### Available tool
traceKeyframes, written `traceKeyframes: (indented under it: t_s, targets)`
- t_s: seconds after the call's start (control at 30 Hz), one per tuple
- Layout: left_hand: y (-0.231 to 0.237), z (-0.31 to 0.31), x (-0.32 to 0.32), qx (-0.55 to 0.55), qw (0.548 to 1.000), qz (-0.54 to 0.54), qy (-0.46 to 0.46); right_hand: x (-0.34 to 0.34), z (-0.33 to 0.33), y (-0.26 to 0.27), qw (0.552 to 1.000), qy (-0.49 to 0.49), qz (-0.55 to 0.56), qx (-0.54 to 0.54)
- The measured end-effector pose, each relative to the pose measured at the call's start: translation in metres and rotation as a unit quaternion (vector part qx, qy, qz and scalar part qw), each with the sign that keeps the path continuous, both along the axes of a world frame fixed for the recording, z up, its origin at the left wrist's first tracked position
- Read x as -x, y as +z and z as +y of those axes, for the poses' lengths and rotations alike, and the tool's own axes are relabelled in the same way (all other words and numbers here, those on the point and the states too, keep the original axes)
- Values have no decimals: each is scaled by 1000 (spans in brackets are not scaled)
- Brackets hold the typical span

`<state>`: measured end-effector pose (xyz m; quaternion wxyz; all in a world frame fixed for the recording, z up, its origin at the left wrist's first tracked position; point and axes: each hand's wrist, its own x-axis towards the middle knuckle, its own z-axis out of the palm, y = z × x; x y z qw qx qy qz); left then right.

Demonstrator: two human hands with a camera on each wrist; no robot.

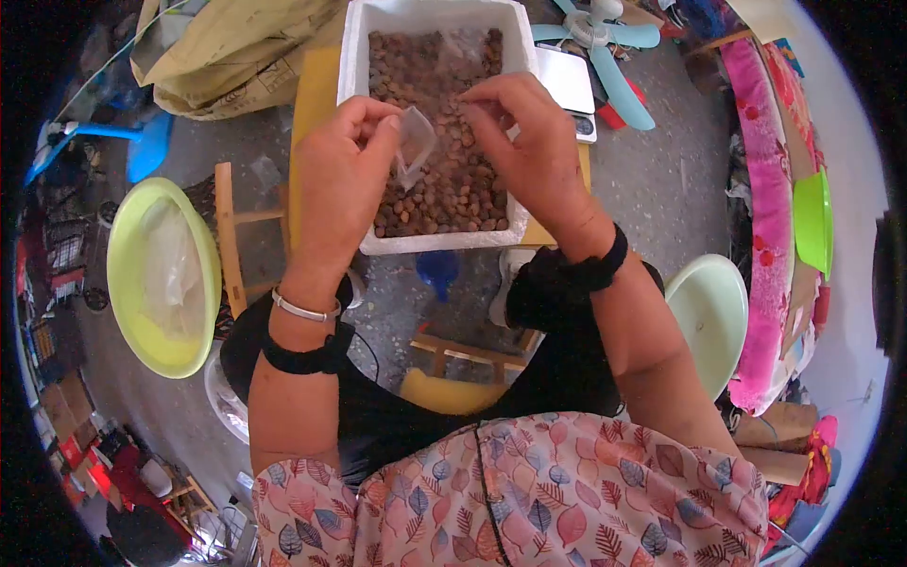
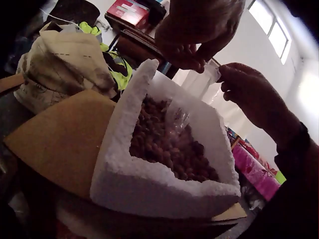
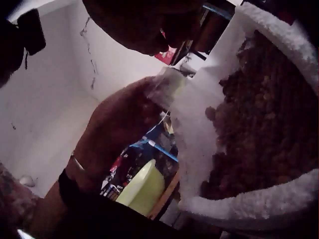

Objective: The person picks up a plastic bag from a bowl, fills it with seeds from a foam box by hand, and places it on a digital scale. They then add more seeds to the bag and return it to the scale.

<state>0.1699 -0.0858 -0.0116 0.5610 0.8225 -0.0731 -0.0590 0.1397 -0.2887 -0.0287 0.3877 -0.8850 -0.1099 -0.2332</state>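
Left hand [image 1: 345, 165]: pinches bag [image 1: 414, 146]
Right hand [image 1: 537, 146]: half-curled; hold, I can't tell
Bag: looks empty
Brown pieces [image 1: 404, 217]: lie in box [image 1: 444, 244]; early stage, I judge

Left fingers [image 1: 363, 111] and right fingers [image 1: 501, 89] are bent.

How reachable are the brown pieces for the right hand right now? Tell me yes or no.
Probably yes: the right hand is above the open box, with no lid over the brown pieces; the left hand and its clear bag leave room beside them.
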Motion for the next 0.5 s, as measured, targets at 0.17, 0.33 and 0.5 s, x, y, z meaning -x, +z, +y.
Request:
traceKeyframes:
  t_s: [0.17, 0.33, 0.5]
  targets:
    - [1, 4, -3, 13, 1000, 5, 12, 3, -14, -12, 996, 28, 44, 74]
    - [-4, 6, -4, 12, 1000, -12, 6, 13, -16, -20, 952, 109, 130, 253]
    - [-2, 5, -3, 16, 1000, -11, 3, 21, -16, -57, 942, 168, 96, 274]
